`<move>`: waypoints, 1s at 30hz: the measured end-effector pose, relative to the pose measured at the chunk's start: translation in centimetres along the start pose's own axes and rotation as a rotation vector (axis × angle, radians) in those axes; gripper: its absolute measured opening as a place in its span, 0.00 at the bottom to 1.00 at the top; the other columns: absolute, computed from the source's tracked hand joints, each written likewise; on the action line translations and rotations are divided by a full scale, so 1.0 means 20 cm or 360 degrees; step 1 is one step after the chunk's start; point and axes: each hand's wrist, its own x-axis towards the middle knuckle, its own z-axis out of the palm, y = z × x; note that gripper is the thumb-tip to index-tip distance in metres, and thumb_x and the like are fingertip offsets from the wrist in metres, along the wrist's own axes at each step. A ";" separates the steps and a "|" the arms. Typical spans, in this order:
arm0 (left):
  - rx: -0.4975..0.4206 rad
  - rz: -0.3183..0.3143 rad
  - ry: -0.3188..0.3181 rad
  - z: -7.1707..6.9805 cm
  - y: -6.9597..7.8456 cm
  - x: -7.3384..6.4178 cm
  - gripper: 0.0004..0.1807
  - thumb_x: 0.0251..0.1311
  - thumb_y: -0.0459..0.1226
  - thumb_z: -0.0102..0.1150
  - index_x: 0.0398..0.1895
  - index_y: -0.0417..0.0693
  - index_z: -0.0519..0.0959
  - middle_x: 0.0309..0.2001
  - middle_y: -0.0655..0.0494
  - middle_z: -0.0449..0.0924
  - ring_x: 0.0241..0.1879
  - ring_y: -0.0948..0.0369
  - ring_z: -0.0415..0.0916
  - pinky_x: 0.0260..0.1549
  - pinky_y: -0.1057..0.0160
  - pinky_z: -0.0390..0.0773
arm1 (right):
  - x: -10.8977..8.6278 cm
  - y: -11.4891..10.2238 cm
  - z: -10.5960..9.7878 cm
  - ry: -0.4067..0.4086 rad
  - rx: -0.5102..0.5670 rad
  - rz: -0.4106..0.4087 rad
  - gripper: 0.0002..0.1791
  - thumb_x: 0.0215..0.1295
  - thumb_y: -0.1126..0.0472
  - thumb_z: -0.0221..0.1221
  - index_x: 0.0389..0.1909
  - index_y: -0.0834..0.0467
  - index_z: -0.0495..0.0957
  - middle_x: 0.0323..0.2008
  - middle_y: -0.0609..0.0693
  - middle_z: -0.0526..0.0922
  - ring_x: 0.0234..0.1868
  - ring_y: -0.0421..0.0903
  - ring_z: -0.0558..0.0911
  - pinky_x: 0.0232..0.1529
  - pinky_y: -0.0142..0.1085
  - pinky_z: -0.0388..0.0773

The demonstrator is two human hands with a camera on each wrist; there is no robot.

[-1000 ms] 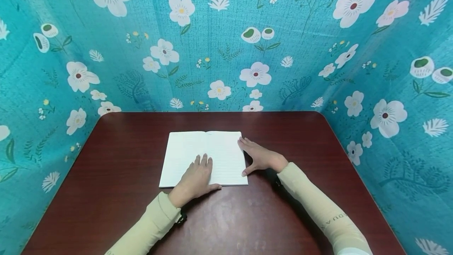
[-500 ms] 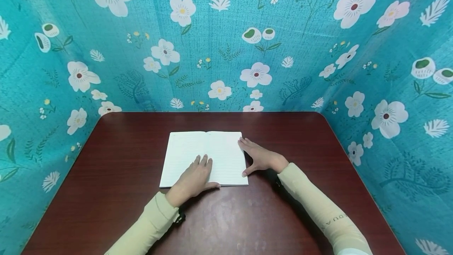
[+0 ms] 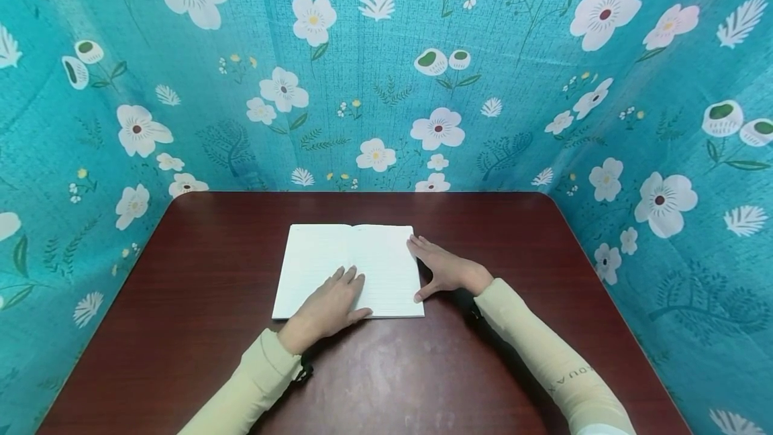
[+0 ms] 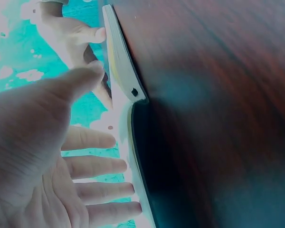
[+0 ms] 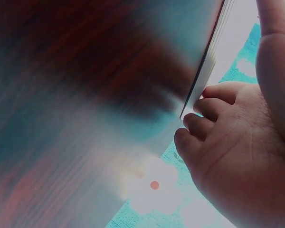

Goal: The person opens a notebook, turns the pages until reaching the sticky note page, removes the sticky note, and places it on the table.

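An open notebook point(image 3: 386, 274) with white ruled pages lies flat on the dark red-brown table. My left hand point(image 3: 329, 304) rests near its centre fold, fingertips on the pages and thumb at the lower edge. In the left wrist view the left fingers point(image 4: 102, 166) are straight and spread over the notebook's edge point(image 4: 121, 52). At the right edge of the notebook my right hand point(image 3: 447, 268) lies with its fingers at the upper corner and its thumb near the lower one. The right wrist view shows the right fingertips point(image 5: 194, 118) against the page edges.
The glossy table point(image 3: 199, 254) has rounded far corners. A teal curtain point(image 3: 374, 86) with white flowers hangs behind it and along both sides. Beige sleeves point(image 3: 546, 348) cover both forearms, and a black strap shows at each wrist.
My left hand has slid slightly left and toward me over the pages, its thumb shifting left along the lower edge. The right hand and the notebook hold nearly the same place.
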 end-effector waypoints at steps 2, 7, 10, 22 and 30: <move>-0.0039 -0.0022 -0.0022 0.00 0.00 0.00 0.41 0.63 0.56 0.67 0.68 0.33 0.72 0.68 0.31 0.70 0.68 0.35 0.68 0.66 0.42 0.70 | 0.00 0.00 0.00 0.0007 -0.0003 -0.0009 0.72 0.48 0.36 0.75 0.80 0.69 0.43 0.81 0.65 0.42 0.81 0.62 0.43 0.77 0.55 0.51; -0.0032 -0.0014 -0.0019 0.00 0.00 0.00 0.45 0.58 0.57 0.71 0.68 0.33 0.72 0.68 0.31 0.70 0.68 0.34 0.68 0.65 0.42 0.71 | 0.01 0.00 0.01 0.0001 -0.0021 0.0019 0.70 0.50 0.36 0.74 0.80 0.67 0.43 0.81 0.63 0.41 0.82 0.60 0.42 0.78 0.53 0.49; -0.0027 -0.0002 -0.0019 0.00 0.00 0.00 0.44 0.58 0.56 0.70 0.68 0.33 0.72 0.68 0.31 0.70 0.67 0.34 0.68 0.65 0.42 0.71 | 0.01 -0.01 0.01 -0.0005 -0.0026 0.0042 0.68 0.54 0.36 0.72 0.80 0.67 0.42 0.82 0.62 0.41 0.82 0.59 0.41 0.79 0.52 0.48; -0.0072 0.0060 -0.0025 0.00 -0.03 -0.01 0.41 0.61 0.55 0.68 0.66 0.32 0.74 0.67 0.30 0.70 0.68 0.33 0.67 0.68 0.43 0.68 | 0.01 -0.02 -0.01 -0.0007 0.0000 0.0034 0.69 0.52 0.36 0.73 0.80 0.68 0.43 0.81 0.64 0.41 0.82 0.61 0.41 0.78 0.54 0.48; -0.0188 0.0025 -0.0048 -0.01 -0.04 -0.01 0.40 0.61 0.53 0.69 0.67 0.33 0.73 0.68 0.31 0.69 0.70 0.35 0.65 0.71 0.46 0.64 | 0.01 -0.01 0.01 -0.0046 -0.0023 0.0064 0.78 0.41 0.33 0.77 0.81 0.64 0.40 0.82 0.60 0.39 0.82 0.57 0.39 0.78 0.52 0.50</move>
